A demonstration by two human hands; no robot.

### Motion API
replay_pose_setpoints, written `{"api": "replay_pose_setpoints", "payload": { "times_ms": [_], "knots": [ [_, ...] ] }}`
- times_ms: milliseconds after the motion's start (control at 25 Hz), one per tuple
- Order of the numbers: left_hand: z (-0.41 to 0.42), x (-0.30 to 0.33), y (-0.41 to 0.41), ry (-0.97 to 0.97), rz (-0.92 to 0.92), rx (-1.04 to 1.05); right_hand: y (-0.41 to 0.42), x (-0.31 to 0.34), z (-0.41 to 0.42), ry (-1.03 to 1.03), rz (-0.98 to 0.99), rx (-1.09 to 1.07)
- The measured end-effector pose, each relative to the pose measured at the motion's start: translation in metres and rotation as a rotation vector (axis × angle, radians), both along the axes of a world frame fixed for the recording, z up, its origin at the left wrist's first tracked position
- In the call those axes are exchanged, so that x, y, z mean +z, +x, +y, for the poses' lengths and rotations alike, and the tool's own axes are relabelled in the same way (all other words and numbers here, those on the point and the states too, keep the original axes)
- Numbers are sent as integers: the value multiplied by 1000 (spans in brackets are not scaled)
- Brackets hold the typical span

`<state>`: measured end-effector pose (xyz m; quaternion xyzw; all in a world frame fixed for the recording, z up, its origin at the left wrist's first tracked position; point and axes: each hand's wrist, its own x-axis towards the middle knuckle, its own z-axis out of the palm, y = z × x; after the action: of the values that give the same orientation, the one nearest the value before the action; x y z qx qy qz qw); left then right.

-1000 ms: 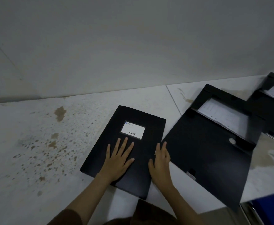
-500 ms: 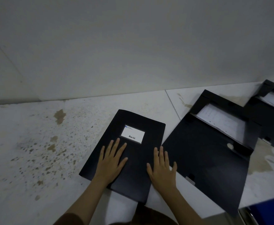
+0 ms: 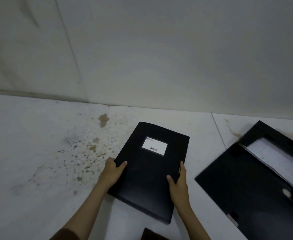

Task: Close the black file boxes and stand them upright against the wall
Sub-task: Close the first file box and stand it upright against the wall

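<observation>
A closed black file box (image 3: 147, 172) with a white label on its cover sits at the centre of the white tiled floor, its near end raised a little. My left hand (image 3: 111, 172) grips its left edge, thumb on the cover. My right hand (image 3: 178, 182) grips its right edge the same way. To the right lies an open black file box (image 3: 246, 184), flap folded out, white papers showing inside. The pale wall (image 3: 159, 58) rises just behind the boxes.
The floor (image 3: 38, 153) to the left is spattered with brown stains. A tile seam runs toward the wall between the two boxes. A dark shape (image 3: 152, 235) shows at the bottom edge between my arms.
My hands have moved from lying flat on the cover to gripping the box's two side edges. The view has swung left, so the far right box is out of frame.
</observation>
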<state>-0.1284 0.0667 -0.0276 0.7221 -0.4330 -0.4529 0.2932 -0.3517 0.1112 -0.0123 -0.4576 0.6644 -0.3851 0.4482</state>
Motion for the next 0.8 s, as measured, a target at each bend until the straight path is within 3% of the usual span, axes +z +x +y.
{"api": "replay_pose_setpoints", "payload": {
  "times_ms": [200,440,800],
  "knots": [
    [17,19,77,-21,96,286,71,26,-22,-112,-90,126],
    [43,54,227,-115,301,521,216,55,-44,-168,-100,338],
    [102,141,404,-421,392,478,419,99,-43,-319,-191,471]
  ]
}}
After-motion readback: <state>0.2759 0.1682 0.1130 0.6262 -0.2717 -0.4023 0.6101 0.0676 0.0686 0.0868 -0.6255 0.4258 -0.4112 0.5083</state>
